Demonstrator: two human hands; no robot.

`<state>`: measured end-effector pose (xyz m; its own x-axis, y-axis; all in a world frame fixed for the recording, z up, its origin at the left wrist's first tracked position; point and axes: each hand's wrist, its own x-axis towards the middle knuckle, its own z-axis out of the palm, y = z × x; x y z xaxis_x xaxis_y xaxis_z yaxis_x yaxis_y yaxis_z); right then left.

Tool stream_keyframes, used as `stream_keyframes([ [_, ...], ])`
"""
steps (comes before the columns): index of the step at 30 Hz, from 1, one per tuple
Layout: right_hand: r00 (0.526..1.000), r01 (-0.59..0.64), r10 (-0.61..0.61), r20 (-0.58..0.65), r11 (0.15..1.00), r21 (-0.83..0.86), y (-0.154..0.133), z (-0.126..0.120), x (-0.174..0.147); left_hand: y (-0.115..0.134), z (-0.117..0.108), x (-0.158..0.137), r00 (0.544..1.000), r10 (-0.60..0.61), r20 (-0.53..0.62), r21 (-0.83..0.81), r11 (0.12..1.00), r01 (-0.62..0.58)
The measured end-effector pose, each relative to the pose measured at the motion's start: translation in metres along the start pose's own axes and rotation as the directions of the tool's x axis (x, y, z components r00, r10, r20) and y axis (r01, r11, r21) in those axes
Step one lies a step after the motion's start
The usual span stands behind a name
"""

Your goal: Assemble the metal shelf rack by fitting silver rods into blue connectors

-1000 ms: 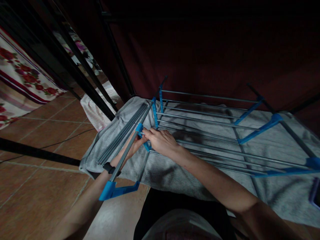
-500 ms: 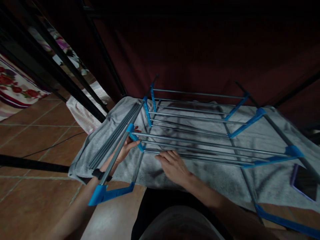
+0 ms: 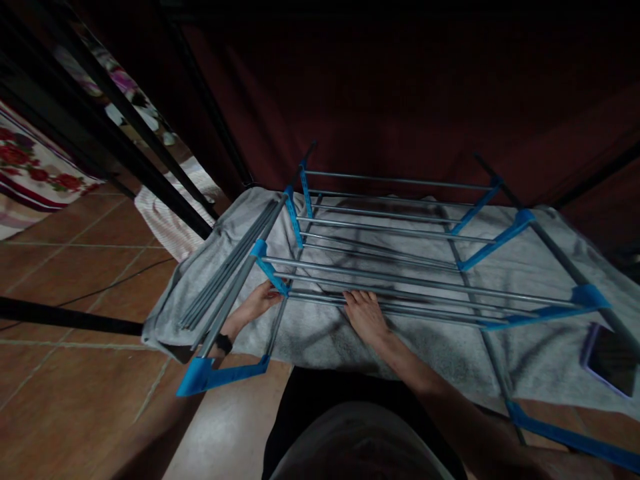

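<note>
A partly built rack of grey metal tubes and blue plastic brackets lies on a grey blanket (image 3: 425, 357). My left hand (image 3: 257, 301), with a dark band at its wrist, reaches under the left side tube. Its fingers are closed at the lower end of the front-left blue bracket (image 3: 270, 275), which partly hides them. My right hand (image 3: 367, 319) curls its fingers over the lowest front metal rod (image 3: 320, 298), right of that bracket. More cross rods run to the front-right blue bracket (image 3: 545, 315).
Several loose metal rods (image 3: 227, 267) lie bundled left of the rack. A phone (image 3: 610, 360) rests on the blanket at the right. Black metal posts (image 3: 150, 167) stand at the left, over a tiled floor (image 3: 65, 393). A dark red curtain (image 3: 375, 100) hangs behind.
My right hand has slid right along the lowest front rod. My left hand's fingers have moved down from the bracket's middle to its lower end. The view has shifted slightly.
</note>
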<state>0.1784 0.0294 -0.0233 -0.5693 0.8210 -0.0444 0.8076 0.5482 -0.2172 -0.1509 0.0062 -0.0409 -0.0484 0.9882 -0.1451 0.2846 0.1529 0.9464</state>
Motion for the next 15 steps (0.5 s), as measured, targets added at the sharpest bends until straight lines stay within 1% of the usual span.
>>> stream_keyframes([
  [2, 0.998, 0.020, -0.020, 0.060, 1.000, -0.003, -0.003, -0.003, 0.008, -0.006, 0.004, 0.003, 1.000, 0.008, -0.022, 0.007, 1.000, -0.008],
  [4, 0.996, 0.010, -0.011, 0.088, 1.000, 0.008, -0.004, -0.006, 0.012, -0.008, 0.008, 0.005, 0.999, 0.020, -0.045, 0.005, 1.000, -0.019],
  [9, 0.995, -0.021, 0.015, 0.098, 0.998, 0.062, -0.004, -0.018, 0.011, -0.011, 0.010, 0.009, 0.998, 0.021, -0.067, -0.016, 1.000, -0.022],
  [15, 0.994, -0.056, 0.051, 0.096, 0.997, 0.044, -0.007, -0.033, 0.010, -0.014, 0.010, 0.009, 0.996, 0.019, -0.091, -0.033, 0.999, -0.022],
])
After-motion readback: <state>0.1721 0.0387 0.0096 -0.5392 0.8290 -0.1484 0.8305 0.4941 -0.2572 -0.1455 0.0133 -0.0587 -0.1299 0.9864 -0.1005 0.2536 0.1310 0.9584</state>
